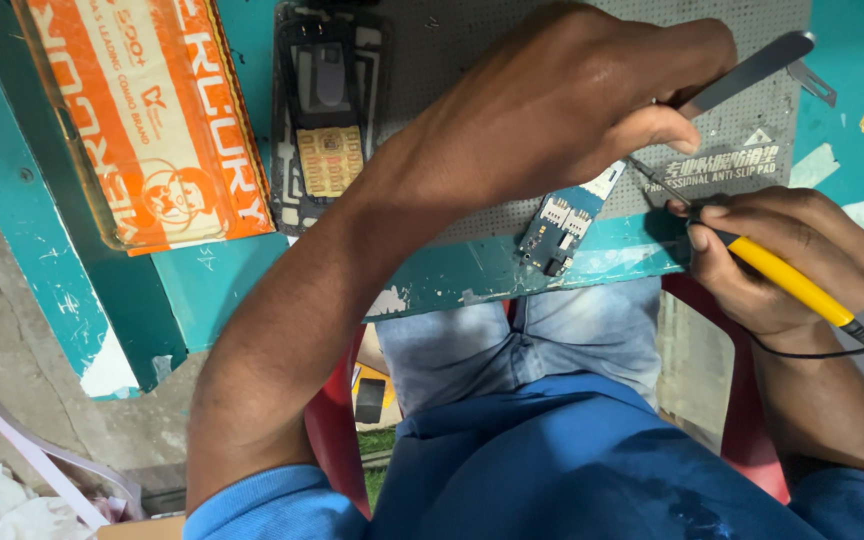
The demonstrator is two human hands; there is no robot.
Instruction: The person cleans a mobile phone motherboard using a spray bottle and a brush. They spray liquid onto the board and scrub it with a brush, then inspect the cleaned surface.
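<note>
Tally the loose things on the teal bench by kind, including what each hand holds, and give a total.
Hand tools: 2, metal tweezers in the left hand, yellow-handled soldering iron in the right hand
Circuit boards: 1, blue board
Phone frames: 1, black
Boxes: 1, orange-and-cream
Mats: 1, grey anti-slip mat
Total: 6

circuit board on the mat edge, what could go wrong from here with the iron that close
1. The circuit board lies at the table's near edge, over the person's lap; a nudge might knock it off.
2. The left hand covers part of the board, its thumb close to the soldering iron tip, so a slip could burn it.
3. The right hand holds the iron while its cord hangs by the wrist; a snag could jerk the tip.
</note>
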